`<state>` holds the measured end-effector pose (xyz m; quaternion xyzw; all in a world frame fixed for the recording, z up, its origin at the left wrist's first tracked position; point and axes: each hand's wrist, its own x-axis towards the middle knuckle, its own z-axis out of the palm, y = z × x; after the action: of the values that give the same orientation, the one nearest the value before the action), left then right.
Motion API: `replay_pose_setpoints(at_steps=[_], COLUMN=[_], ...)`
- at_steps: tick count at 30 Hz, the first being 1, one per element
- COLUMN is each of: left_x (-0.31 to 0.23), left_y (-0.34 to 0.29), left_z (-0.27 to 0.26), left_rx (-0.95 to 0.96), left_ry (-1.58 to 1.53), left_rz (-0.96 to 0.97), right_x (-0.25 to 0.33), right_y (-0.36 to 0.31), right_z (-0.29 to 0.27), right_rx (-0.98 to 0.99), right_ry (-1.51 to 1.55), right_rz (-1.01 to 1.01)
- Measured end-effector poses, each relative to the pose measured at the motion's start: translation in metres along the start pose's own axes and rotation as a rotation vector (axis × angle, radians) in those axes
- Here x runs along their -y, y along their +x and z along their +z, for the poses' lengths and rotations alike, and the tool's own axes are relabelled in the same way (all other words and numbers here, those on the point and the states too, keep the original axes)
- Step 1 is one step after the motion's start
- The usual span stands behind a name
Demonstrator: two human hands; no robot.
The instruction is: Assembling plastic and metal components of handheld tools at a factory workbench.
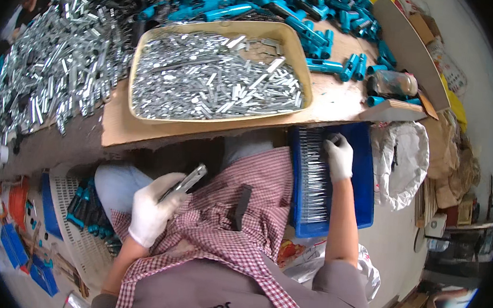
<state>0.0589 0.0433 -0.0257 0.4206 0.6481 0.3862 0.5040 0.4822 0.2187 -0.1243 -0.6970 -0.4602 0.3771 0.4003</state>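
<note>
Metal piece: silver, narrow (192,179), located in the left hand above the lap, tilted with its upper end pointing up and to the right; whether it is one part or several stacked cannot be told.
Left hand: white-gloved (158,205); grip closed around the metal piece, thumb and fingers clamped on it.
Right hand: white-gloved (339,156), inside the blue bin (362,180), at the far end of the rod row; fingers bent, fingertips partly hidden; cannot tell whether the grip is apart, together or clamped on a part.
Rods: thin, silver (315,179), laid crosswise in a long row along the left side of the bin.
Lap: checked apron (265,178), with a black strip (242,207) lying on it.
Tray: cream-yellow (211,120), on the surface (337,103) ahead of the person, holding many small silver parts (205,87).
Left of tray: large heap of silver metal strips (62,61).
Beyond tray: pile of teal tubes (235,8), spreading to the right.
Right end of surface: clear jar (392,83), lying near several teal tubes.
Right of bin: white sack (413,167), its mouth open.
</note>
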Motion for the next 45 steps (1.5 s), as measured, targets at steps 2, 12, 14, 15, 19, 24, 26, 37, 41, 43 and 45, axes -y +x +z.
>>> replay_pose_setpoints(at_steps=[2,12,14,15,19,24,26,37,41,43,45], left_x=[0.003,0.006,0.004,0.005,0.009,0.005,0.005,0.005,0.009,0.01,0.007], left_y=[0.003,-0.03,-0.04,-0.045,-0.054,-0.054,-0.054,-0.059,-0.062,-0.062,-0.064], left_z=[0.0,-0.026,-0.041,-0.045,-0.058,-0.059,-0.06,-0.06,-0.074,-0.075,-0.076], left_rx=[0.028,-0.235,-0.27,-0.3,-0.319,-0.28,-0.266,-0.282,-0.256,-0.251,-0.206], left_ry=[-0.018,0.031,0.012,-0.011,-0.039,-0.164,-0.156,0.119,0.188,0.25,0.29], left_rz=[-0.007,0.316,0.212,0.181,0.176,0.08,0.088,0.359,0.335,0.379,0.399], right_x=[0.035,0.118,0.132,0.137,0.147,0.152,0.147,0.146,0.157,0.16,0.167], right_y=[-0.047,-0.197,-0.206,-0.208,-0.21,-0.221,-0.22,-0.205,-0.177,-0.171,-0.172], right_z=[0.016,0.17,0.176,0.178,0.179,0.179,0.18,0.168,0.133,0.125,0.123], right_rx=[0.177,1.162,1.142,1.167,1.18,1.093,1.053,0.893,0.681,0.717,0.778], right_ry=[0.609,1.014,0.837,0.833,0.424,0.346,0.266,0.285,0.305,0.284,0.182], right_rz=[0.136,0.317,0.26,0.265,0.028,0.0,-0.119,-0.103,-0.215,-0.267,-0.335])
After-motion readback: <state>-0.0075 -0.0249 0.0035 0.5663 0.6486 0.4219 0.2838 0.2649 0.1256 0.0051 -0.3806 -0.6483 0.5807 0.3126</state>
